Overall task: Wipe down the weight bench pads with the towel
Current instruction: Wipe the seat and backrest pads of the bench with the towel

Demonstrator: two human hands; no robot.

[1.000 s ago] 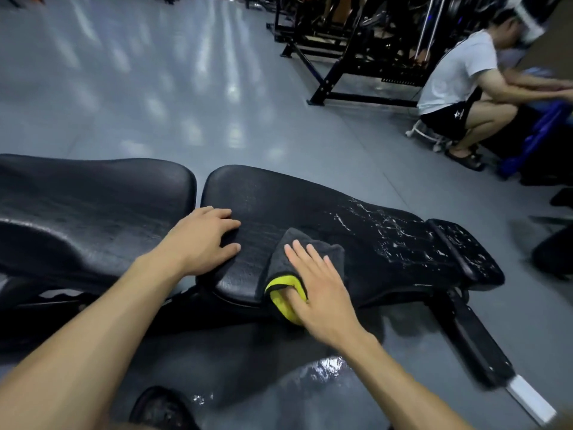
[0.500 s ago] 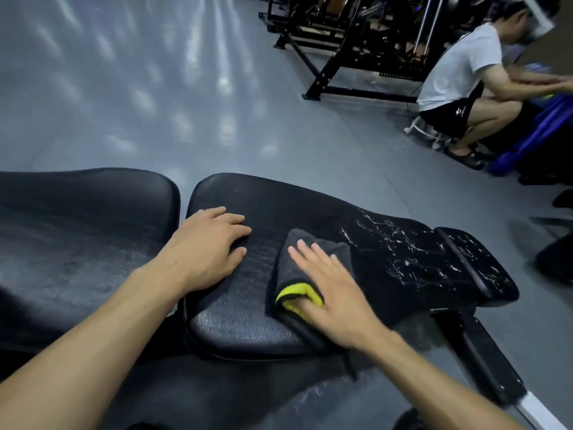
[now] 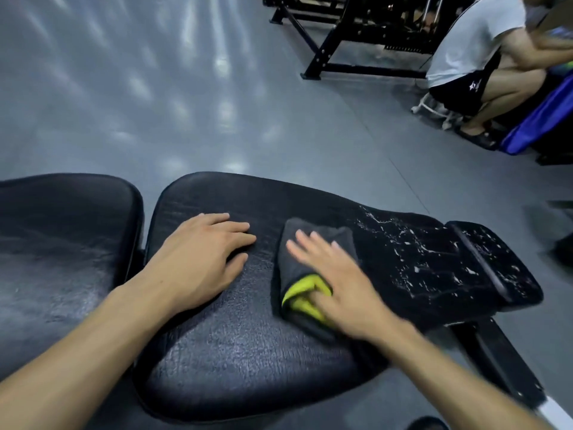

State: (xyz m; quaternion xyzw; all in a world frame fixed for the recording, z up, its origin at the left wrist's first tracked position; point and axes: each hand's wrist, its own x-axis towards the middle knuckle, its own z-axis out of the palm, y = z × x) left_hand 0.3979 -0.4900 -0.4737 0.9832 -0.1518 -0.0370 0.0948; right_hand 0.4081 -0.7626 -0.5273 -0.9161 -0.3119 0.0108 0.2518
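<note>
— Where's the towel [image 3: 313,243]?

— Folded, dark grey with a yellow inner face showing, lying on the middle pad [image 3: 248,352] of the bench, toward the cracked end where the black covering [image 3: 418,252] is flaked white.

— And the fingers on it?

— The right hand [image 3: 344,283] lies flat on top of the towel, fingers [image 3: 310,243] straight and slightly spread, pressing down rather than curling round it. The hand is motion-blurred, so the thumb is hard to make out.

— The other hand?

— The left hand [image 3: 204,259] rests palm down on the same pad, just beside the towel but not touching it. Its fingers [image 3: 235,228] are relaxed, lightly spread, holding nothing.

— What else is around the towel?

— Beyond the left hand, a second pad [image 3: 62,243], cut off by the frame edge. Past the cracked end, a small end pad [image 3: 496,262], equally flaked. Far from the towel, across the grey floor [image 3: 155,103], a person in a white shirt [image 3: 474,48] crouches beside a black machine frame [image 3: 341,51]; both are partly cut off at the top.
</note>
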